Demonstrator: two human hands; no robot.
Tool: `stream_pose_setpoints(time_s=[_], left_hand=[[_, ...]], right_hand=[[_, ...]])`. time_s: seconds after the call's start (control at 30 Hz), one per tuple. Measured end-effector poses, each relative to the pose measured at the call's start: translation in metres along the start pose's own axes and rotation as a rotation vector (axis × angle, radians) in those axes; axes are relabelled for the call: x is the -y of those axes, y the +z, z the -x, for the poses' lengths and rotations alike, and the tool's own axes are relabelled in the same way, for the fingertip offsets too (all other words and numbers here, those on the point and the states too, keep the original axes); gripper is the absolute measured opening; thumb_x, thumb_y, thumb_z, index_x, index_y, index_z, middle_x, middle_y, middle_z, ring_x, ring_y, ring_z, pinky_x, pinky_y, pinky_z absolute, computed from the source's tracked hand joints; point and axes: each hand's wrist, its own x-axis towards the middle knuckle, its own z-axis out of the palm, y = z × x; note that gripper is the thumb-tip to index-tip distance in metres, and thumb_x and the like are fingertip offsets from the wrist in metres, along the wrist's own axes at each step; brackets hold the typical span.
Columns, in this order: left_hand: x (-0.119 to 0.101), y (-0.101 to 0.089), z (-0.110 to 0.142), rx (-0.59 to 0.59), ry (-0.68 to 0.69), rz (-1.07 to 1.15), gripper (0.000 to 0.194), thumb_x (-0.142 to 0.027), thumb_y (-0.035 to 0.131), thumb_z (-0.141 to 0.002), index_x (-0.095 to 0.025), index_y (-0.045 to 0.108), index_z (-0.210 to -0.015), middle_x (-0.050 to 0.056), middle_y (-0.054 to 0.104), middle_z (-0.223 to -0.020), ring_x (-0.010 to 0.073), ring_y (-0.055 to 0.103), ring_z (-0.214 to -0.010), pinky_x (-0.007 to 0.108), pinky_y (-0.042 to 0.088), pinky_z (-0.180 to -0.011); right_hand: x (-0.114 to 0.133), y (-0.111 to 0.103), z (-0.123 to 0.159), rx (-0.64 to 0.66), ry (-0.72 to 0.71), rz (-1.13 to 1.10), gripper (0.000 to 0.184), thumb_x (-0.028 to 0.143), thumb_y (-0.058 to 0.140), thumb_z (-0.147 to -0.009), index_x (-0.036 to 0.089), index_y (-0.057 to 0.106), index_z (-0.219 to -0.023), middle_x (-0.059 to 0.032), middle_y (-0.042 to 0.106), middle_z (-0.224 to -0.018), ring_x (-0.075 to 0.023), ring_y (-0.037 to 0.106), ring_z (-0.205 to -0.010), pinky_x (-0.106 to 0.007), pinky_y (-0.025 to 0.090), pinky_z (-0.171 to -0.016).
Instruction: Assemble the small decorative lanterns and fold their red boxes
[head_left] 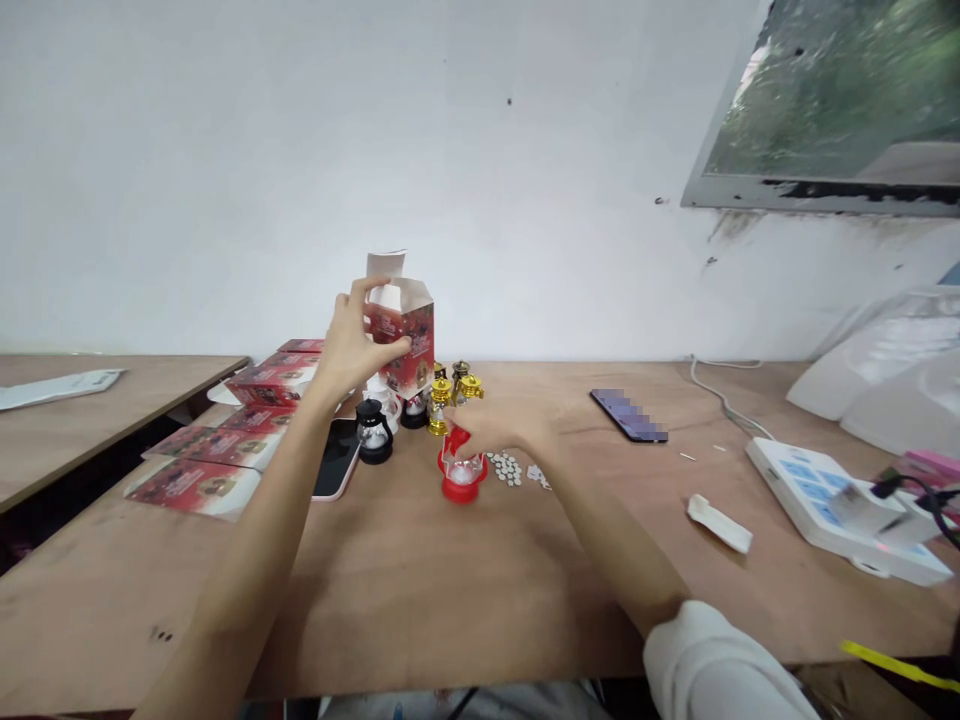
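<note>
My left hand (352, 335) grips a red printed cardboard box (409, 340) by its side, fingers behind and thumb in front. The box is raised above the table, its top flaps open. Below and to the right, my right hand (487, 425) is closed around the top of a small red lantern (460, 478) that stands on the table; motion blurs this hand. Behind it stand gold lanterns (439, 408). A black lantern (373, 435) and a partly hidden white lantern (388, 400) stand under the box. Small round white pieces (506, 468) lie right of the red lantern.
Flat and folded red cartons (202, 485) are spread at the left, beside a phone (337, 460). Another phone (628, 415) lies at the back right. Farther right are a white strip (720, 524) and a power strip (840, 510) with plugs and cable. The wall (487, 200) borders the back.
</note>
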Motion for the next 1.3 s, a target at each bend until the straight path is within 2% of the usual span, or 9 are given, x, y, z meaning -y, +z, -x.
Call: stream_pose_setpoints(time_s=[0.13, 0.23, 0.3, 0.43, 0.57, 0.73, 0.83, 1.07, 1.3], left_hand=[[-0.009, 0.005, 0.000, 0.052, 0.029, 0.022, 0.071, -0.019, 0.074, -0.058, -0.026, 0.043, -0.122, 0.004, 0.055, -0.096, 0.0213, 0.056, -0.089, 0.035, 0.053, -0.067], [-0.012, 0.006, 0.000, 0.095, 0.064, 0.033, 0.069, -0.022, 0.078, -0.055, -0.026, 0.045, -0.115, 0.005, 0.054, -0.107, 0.0211, 0.057, -0.091, 0.031, 0.053, -0.065], [-0.013, 0.007, 0.000, 0.157, 0.069, 0.072, 0.067, -0.024, 0.078, -0.055, -0.026, 0.044, -0.113, 0.006, 0.054, -0.110, 0.0203, 0.059, -0.090, 0.030, 0.053, -0.064], [-0.016, 0.009, 0.002, 0.326, 0.041, 0.129, 0.068, -0.023, 0.075, -0.056, -0.026, 0.040, -0.114, 0.008, 0.056, -0.111, 0.0176, 0.062, -0.079, 0.029, 0.052, -0.062], [-0.026, 0.015, 0.006, 0.426, 0.059, 0.114, 0.065, -0.020, 0.070, -0.060, -0.026, 0.036, -0.115, 0.010, 0.060, -0.107, 0.0180, 0.063, -0.077, 0.029, 0.052, -0.062], [-0.045, 0.026, 0.011, 0.560, 0.048, 0.065, 0.061, -0.023, 0.068, -0.062, -0.026, 0.033, -0.112, 0.011, 0.060, -0.111, 0.0197, 0.065, -0.076, 0.030, 0.051, -0.060], [-0.051, 0.029, 0.013, 0.581, 0.012, 0.057, 0.061, -0.025, 0.068, -0.062, -0.025, 0.032, -0.111, 0.013, 0.059, -0.112, 0.0208, 0.065, -0.077, 0.031, 0.051, -0.060], [-0.052, 0.029, 0.013, 0.549, 0.041, 0.060, 0.060, -0.027, 0.069, -0.063, -0.025, 0.033, -0.111, 0.011, 0.058, -0.110, 0.0177, 0.063, -0.073, 0.030, 0.050, -0.058], [-0.047, 0.032, 0.013, 0.469, 0.032, 0.162, 0.061, -0.019, 0.067, -0.061, -0.026, 0.034, -0.112, 0.007, 0.058, -0.104, 0.0129, 0.060, -0.066, 0.028, 0.051, -0.058]], right_hand=[[0.000, -0.023, 0.018, -0.074, -0.165, -0.236, 0.019, 0.037, 0.060, -0.080, 0.022, 0.058, -0.093, -0.0007, 0.064, -0.079, -0.0145, 0.057, -0.066, -0.027, 0.043, -0.056], [-0.004, -0.034, 0.026, -0.322, -0.277, -0.540, 0.030, 0.045, 0.055, -0.083, 0.024, 0.055, -0.105, -0.0019, 0.062, -0.102, -0.0148, 0.060, -0.085, -0.028, 0.049, -0.069], [-0.007, -0.035, 0.024, -0.521, -0.283, -0.716, 0.035, 0.049, 0.055, -0.082, 0.025, 0.051, -0.108, -0.0024, 0.060, -0.107, -0.0152, 0.060, -0.091, -0.028, 0.050, -0.073], [-0.013, -0.030, 0.011, -0.865, -0.100, -0.810, 0.042, 0.057, 0.035, -0.090, 0.031, 0.041, -0.122, -0.0031, 0.058, -0.103, -0.0157, 0.061, -0.088, -0.029, 0.050, -0.068], [-0.025, -0.027, 0.001, -1.149, 0.086, -0.772, 0.039, 0.051, 0.022, -0.095, 0.031, 0.042, -0.122, -0.0062, 0.057, -0.103, -0.0195, 0.059, -0.095, -0.034, 0.050, -0.072], [-0.037, -0.025, 0.001, -1.388, 0.126, -0.691, 0.035, 0.042, 0.022, -0.096, 0.025, 0.049, -0.110, -0.0091, 0.054, -0.112, -0.0216, 0.055, -0.102, -0.041, 0.046, -0.086], [-0.036, -0.027, 0.007, -1.419, 0.121, -0.542, 0.034, 0.042, 0.024, -0.095, 0.025, 0.050, -0.108, -0.0100, 0.052, -0.114, -0.0240, 0.051, -0.109, -0.044, 0.042, -0.092], [-0.018, -0.028, 0.009, -1.226, 0.086, -0.270, 0.021, 0.036, 0.038, -0.093, 0.026, 0.052, -0.103, -0.0089, 0.050, -0.107, -0.0253, 0.053, -0.104, -0.043, 0.046, -0.086], [-0.007, -0.019, -0.001, -1.167, 0.087, -0.205, 0.017, 0.036, 0.053, -0.086, 0.023, 0.050, -0.096, -0.0084, 0.047, -0.100, -0.0243, 0.053, -0.093, -0.043, 0.048, -0.081]])
